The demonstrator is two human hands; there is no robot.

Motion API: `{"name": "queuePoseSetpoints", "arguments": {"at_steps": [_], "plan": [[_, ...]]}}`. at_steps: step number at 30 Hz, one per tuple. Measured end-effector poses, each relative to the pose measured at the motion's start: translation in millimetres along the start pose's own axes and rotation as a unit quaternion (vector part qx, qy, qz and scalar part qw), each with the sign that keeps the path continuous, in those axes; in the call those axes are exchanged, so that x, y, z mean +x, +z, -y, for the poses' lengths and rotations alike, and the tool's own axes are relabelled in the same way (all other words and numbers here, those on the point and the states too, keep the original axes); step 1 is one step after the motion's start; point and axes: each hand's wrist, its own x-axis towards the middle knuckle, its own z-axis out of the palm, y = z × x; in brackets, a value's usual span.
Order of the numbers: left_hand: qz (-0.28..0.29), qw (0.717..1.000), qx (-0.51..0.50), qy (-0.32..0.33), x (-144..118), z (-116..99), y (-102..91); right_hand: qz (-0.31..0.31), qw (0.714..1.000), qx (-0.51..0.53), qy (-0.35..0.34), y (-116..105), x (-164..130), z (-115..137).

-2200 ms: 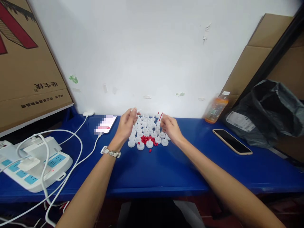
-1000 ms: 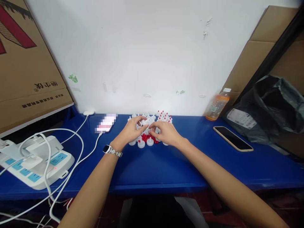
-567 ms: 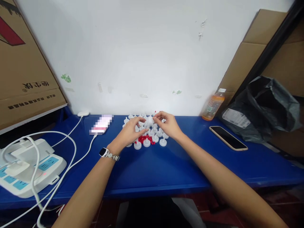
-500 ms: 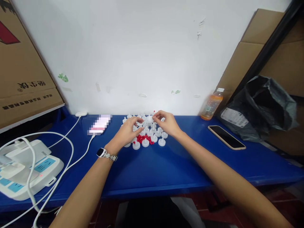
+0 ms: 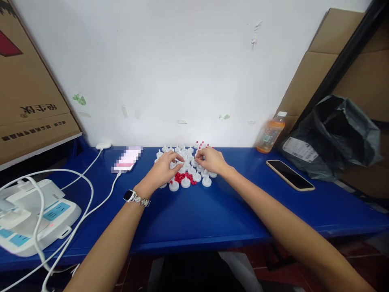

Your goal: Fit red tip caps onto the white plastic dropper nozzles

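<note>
**Blue bench, white caps, red tips**

Blue plastic formed the table, and both bare forearms stretched across it from the near edge. On the left wrist sat a wristwatch. Beyond it the left hand lay palm down over the near-left part of a cluster of white caps, its fingers curled with the tips drawn together at one cap; whether it actually gripped that cap could not be told. The right hand rested on the cluster's right side, thumb and forefinger pinched close (what lay between them was too small to make out). Between the two hands, just on the near side of the fingertips, a small heap of red tips lay among the caps. Past the right hand's fingers stood a few caps with red tips already on top.

Well to the left of the left hand lay a white power strip with white cables, and farther back a phone with a blurred screen. Right of the right hand lay a dark phone, face up; beyond it stood an orange drink bottle near the wall, beside a black plastic bag. Cardboard boxes leaned far left.
</note>
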Motion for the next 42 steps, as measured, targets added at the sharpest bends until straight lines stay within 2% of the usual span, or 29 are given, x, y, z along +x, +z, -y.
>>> {"name": "queuePoseSetpoints", "arguments": {"at_steps": [4, 7, 11, 15, 18, 21, 26, 31, 35, 42], "plan": [[-0.004, 1.000, 0.005, -0.012, -0.7, 1.7, -7.3, 0.021, 1.000, 0.002, 0.005, 3.3, 3.1, 0.7], [-0.003, 1.000, 0.006, -0.022, -1.3, 3.3, -13.1, 0.008, 1.000, 0.009, 0.004, 2.9, 0.3, 7.7], [-0.011, 1.000, 0.011, -0.026, -2.3, 7.8, -16.5, -0.023, 0.997, 0.042, -0.056, -1.5, -10.2, 32.2], [-0.030, 0.999, 0.012, -0.022, -3.5, 15.4, -17.0, 0.027, 0.987, 0.072, -0.139, -0.1, -19.1, 66.7], [-0.039, 0.999, 0.008, -0.026, -4.3, 20.7, -17.2, 0.053, 0.985, 0.031, -0.159, 5.2, -20.5, 85.1], [-0.043, 0.999, 0.007, -0.030, -4.7, 23.7, -16.9, 0.066, 0.984, -0.016, -0.165, 10.7, -18.8, 92.7], [-0.051, 0.998, 0.005, -0.029, -4.5, 24.1, -17.0, 0.081, 0.984, -0.033, -0.156, 15.1, -17.1, 94.0], [-0.056, 0.998, 0.014, -0.035, -4.2, 24.6, -17.9, 0.074, 0.992, 0.044, -0.096, 9.2, -13.5, 88.1], [-0.053, 0.998, 0.019, -0.035, -3.9, 22.4, -18.1, 0.049, 0.995, 0.079, -0.045, -0.6, -8.5, 73.0], [-0.022, 0.999, 0.005, -0.023, -3.3, 4.9, -18.7, 0.010, 0.997, 0.073, -0.013, -10.9, -7.2, 38.2]]}}
